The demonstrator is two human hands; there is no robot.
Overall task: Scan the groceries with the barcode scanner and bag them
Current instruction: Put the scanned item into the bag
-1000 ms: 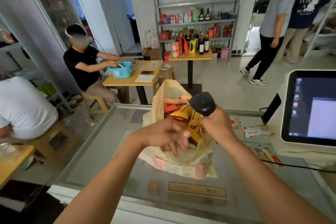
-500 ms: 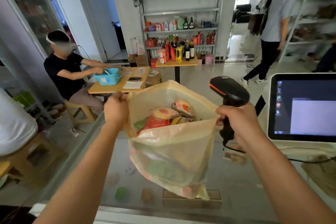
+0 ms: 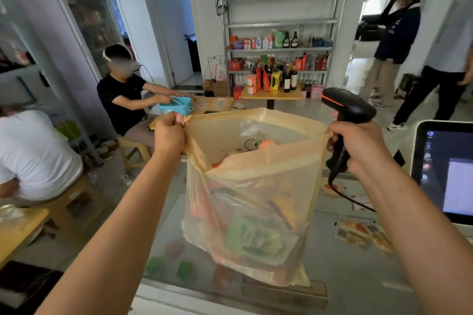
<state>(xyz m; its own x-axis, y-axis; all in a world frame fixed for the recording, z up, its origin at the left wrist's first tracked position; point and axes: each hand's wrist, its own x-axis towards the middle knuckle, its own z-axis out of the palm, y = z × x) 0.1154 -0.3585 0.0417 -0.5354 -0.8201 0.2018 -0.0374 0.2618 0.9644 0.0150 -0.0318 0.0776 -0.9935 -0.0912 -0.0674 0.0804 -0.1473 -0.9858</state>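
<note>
Head: left hand point(image 3: 170, 135), right hand point(image 3: 358, 147) pinch bag point(image 3: 256, 199) rim.

Translucent yellow bag point(image 3: 256, 186) hangs open above the counter, groceries point(image 3: 253, 238) inside; black barcode scanner point(image 3: 345, 120) upright beside it.

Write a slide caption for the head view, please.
Left hand and right hand hold the filled yellow bag open; the right also grips the barcode scanner.
</note>
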